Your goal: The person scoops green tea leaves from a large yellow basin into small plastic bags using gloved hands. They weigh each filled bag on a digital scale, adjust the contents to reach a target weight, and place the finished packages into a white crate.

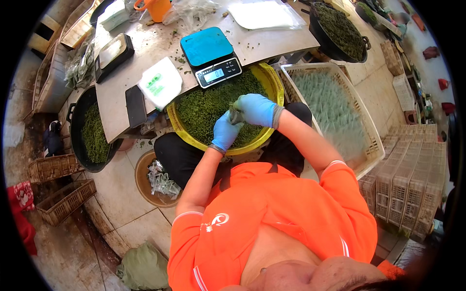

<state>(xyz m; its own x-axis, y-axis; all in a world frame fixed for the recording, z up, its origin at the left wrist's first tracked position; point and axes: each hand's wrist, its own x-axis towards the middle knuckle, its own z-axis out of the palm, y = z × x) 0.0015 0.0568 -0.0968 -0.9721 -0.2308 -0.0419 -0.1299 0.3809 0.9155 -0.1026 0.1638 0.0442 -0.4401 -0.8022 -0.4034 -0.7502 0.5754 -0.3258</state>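
Both hands wear blue gloves and meet over a yellow basin filled with small green peppercorn-like berries. Between them is a small clear plastic bag with something dark green inside. My left hand grips its lower left side, while my right hand pinches it from the upper right. Just beyond the basin, on the table edge, stands a digital scale with a blue top and a lit display. A stack of white printed plastic bags lies left of it, partly over a dark phone-like slab.
A white crate of filled clear bags stands at the right, near stacked crates. Black pans of greens stand at the left and upper right. A brown bowl sits on the floor. Another scale rests on the table.
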